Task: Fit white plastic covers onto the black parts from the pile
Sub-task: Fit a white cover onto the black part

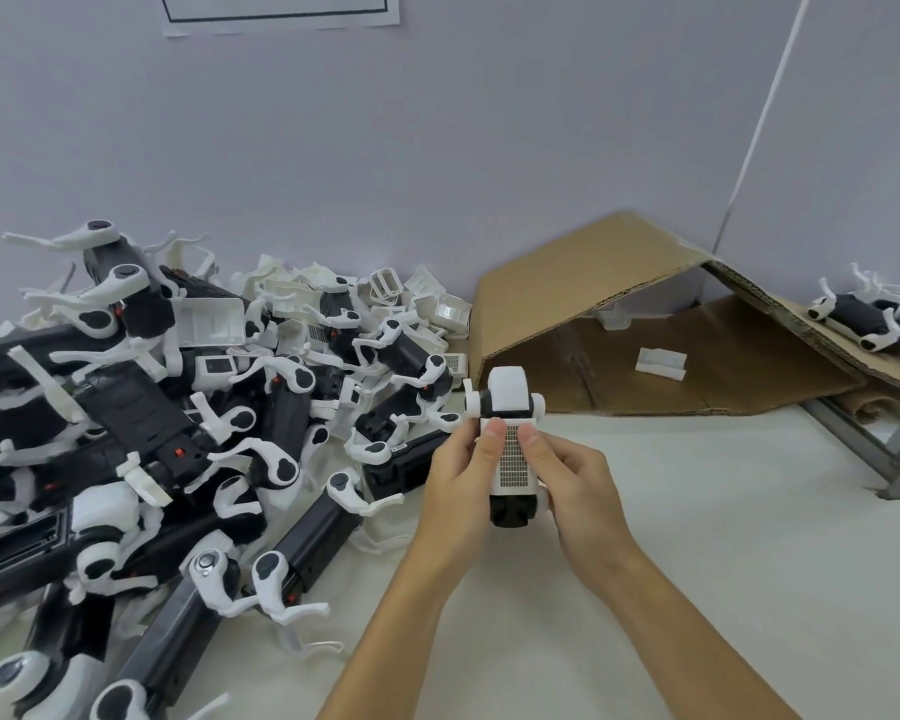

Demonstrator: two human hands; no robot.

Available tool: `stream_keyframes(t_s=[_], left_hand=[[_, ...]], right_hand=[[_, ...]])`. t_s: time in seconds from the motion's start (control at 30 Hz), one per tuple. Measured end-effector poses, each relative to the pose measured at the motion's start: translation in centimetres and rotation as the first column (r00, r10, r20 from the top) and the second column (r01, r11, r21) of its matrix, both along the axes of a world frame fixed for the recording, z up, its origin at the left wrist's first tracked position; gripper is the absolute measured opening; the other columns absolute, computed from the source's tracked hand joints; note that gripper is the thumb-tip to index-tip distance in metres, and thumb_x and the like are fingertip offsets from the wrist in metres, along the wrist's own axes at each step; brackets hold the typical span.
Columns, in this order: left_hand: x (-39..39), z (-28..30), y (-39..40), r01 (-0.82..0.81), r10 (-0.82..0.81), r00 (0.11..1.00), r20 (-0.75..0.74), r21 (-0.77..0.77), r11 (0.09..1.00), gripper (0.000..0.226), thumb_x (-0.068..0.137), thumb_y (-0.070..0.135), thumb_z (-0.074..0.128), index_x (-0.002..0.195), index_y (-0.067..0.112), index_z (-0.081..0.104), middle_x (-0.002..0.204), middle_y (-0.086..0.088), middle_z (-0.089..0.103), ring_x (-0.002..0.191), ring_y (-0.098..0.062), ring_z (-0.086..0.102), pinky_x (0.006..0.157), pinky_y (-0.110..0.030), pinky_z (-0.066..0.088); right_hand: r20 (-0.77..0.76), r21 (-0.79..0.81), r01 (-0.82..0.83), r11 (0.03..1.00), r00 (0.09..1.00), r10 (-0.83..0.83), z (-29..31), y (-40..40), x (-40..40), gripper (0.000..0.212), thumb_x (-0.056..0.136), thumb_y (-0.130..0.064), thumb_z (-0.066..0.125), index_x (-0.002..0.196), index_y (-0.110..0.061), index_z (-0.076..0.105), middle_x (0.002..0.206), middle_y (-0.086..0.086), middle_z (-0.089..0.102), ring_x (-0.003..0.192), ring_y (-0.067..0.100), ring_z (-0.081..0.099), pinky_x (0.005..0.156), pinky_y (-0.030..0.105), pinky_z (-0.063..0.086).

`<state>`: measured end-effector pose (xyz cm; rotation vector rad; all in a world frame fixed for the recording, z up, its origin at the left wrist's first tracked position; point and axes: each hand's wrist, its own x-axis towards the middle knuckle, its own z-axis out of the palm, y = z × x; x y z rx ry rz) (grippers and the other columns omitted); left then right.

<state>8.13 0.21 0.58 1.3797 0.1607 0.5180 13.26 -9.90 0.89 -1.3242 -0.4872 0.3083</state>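
Scanning from nine o'clock, I see the pile (178, 433) of black parts with white arms and clips heaped across the left half of the white table (697, 511), reaching from the bottom edge up to the grey wall (437, 148). Loose white plastic covers (450, 309) lie along the far edge of the heap, toward eleven o'clock from my hands.

At centre, I hold one black part (510, 509) upright between both hands, just above the table. A white cover (513, 459) with a gridded patch sits on its near face, and a rounded white cap (510, 389) with side lugs tops it at twelve o'clock. My left hand (461, 478) curls round the left side of the part, its thumb pressing on the cover's upper left. My right hand (567, 478) curls round the right side, thumb pressing on the cover's upper right, so the two thumbs flank the grid. Whether the cover is fully seated I cannot tell.

Toward one o'clock, a folded cardboard sheet (593, 283) leans like a tent against the wall, with a small white piece (661, 362) lying on the cardboard under it. At two o'clock, on the cardboard's right flap, a few more black-and-white parts (863, 314) rest near the frame's edge, above a metal bracket (884, 449).
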Motion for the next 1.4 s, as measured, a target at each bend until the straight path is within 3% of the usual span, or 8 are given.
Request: stream_keyframes(t_s=[0.13, 0.27, 0.53, 0.73, 0.87, 1.07, 1.17, 1.4], left_hand=[[0.0, 0.1, -0.1, -0.035, 0.035, 0.999, -0.003, 0.093, 0.995, 0.031, 0.104, 0.03, 0.048, 0.103, 0.005, 0.067, 0.084, -0.003, 0.072, 0.077, -0.011, 0.068, 0.065, -0.021, 0.053], [0.0, 0.1, -0.2, -0.054, 0.055, 0.999, 0.001, 0.123, 0.991, 0.031, 0.103, 0.03, 0.047, 0.1, 0.008, 0.07, 0.088, -0.013, 0.072, 0.078, -0.017, 0.069, 0.069, -0.031, 0.055], [0.1, 0.1, -0.1, 0.029, -0.028, 0.999, -0.036, 0.035, 0.999, 0.022, 0.104, 0.025, 0.047, 0.111, 0.02, 0.068, 0.093, 0.002, 0.075, 0.088, -0.011, 0.07, 0.073, -0.022, 0.055], [-0.2, 0.2, -0.1, -0.014, 0.01, 1.0, 0.029, 0.124, 0.992, 0.028, 0.1, 0.034, 0.049, 0.107, 0.021, 0.073, 0.093, -0.001, 0.076, 0.089, -0.014, 0.072, 0.071, -0.021, 0.055], [-0.3, 0.3, 0.3, 0.06, -0.059, 0.998, -0.014, 0.06, 0.996, 0.026, 0.103, 0.033, 0.05, 0.108, 0.026, 0.075, 0.101, -0.006, 0.076, 0.096, -0.018, 0.072, 0.074, -0.023, 0.056], [-0.3, 0.1, 0.8, 0.189, -0.191, 0.981, -0.043, -0.044, 0.981, 0.036, 0.09, 0.022, 0.06, 0.126, 0.019, 0.064, 0.116, -0.014, 0.072, 0.113, -0.032, 0.067, 0.101, -0.051, 0.05], [-0.2, 0.0, 1.0, 0.174, -0.177, 0.984, -0.033, -0.076, 0.982, 0.041, 0.089, 0.02, 0.059, 0.129, 0.015, 0.063, 0.119, -0.017, 0.07, 0.116, -0.035, 0.065, 0.104, -0.06, 0.045], [-0.3, -0.1, 1.2, 0.141, -0.143, 0.989, -0.035, -0.062, 0.988, 0.033, 0.088, 0.017, 0.059, 0.118, 0.021, 0.07, 0.111, -0.014, 0.074, 0.108, -0.033, 0.069, 0.101, -0.059, 0.048]], right_hand=[[0.021, -0.035, 0.063, 0.997, 0.998, -0.062, 0.2, 0.0, -0.2, 0.036, 0.084, -0.05, 0.058, 0.08, -0.024, 0.083, 0.085, 0.003, 0.079, 0.084, 0.016, 0.076, 0.066, 0.02, 0.057], [0.061, -0.056, 0.122, 0.991, 0.991, -0.119, 0.2, 0.1, -0.3, 0.037, 0.085, -0.051, 0.057, 0.074, -0.026, 0.082, 0.079, 0.0, 0.078, 0.078, 0.013, 0.076, 0.064, 0.018, 0.056], [0.009, -0.074, 0.075, 0.994, 0.997, -0.075, 0.3, 0.1, -0.2, 0.039, 0.086, -0.054, 0.053, 0.085, -0.028, 0.082, 0.089, 0.0, 0.079, 0.087, 0.015, 0.075, 0.07, 0.022, 0.059], [0.126, -0.038, 0.115, 0.993, 0.986, -0.11, 0.4, -0.2, -0.1, 0.034, 0.088, -0.044, 0.057, 0.088, -0.019, 0.081, 0.082, -0.002, 0.078, 0.08, 0.011, 0.075, 0.065, 0.017, 0.055], [0.132, -0.047, 0.136, 0.99, 0.983, -0.129, 0.1, -0.1, -0.1, 0.037, 0.086, -0.049, 0.057, 0.091, -0.02, 0.08, 0.082, -0.005, 0.078, 0.08, 0.009, 0.075, 0.064, 0.015, 0.055], [0.028, -0.055, 0.004, 0.998, 1.0, -0.002, 0.5, -0.3, 0.3, 0.03, 0.089, -0.056, 0.054, 0.089, -0.041, 0.08, 0.094, -0.005, 0.078, 0.091, 0.011, 0.074, 0.069, 0.021, 0.058], [0.028, -0.033, -0.102, 0.994, 0.994, 0.103, 0.6, -0.9, 0.5, 0.019, 0.098, -0.031, 0.06, 0.101, -0.033, 0.078, 0.107, -0.002, 0.077, 0.104, 0.013, 0.071, 0.08, 0.022, 0.057], [0.194, -0.168, -0.025, 0.985, 0.979, 0.058, 0.2, -0.8, 0.5, 0.026, 0.1, -0.019, 0.059, 0.107, -0.043, 0.068, 0.105, -0.019, 0.075, 0.103, 0.002, 0.069, 0.081, 0.014, 0.054]])
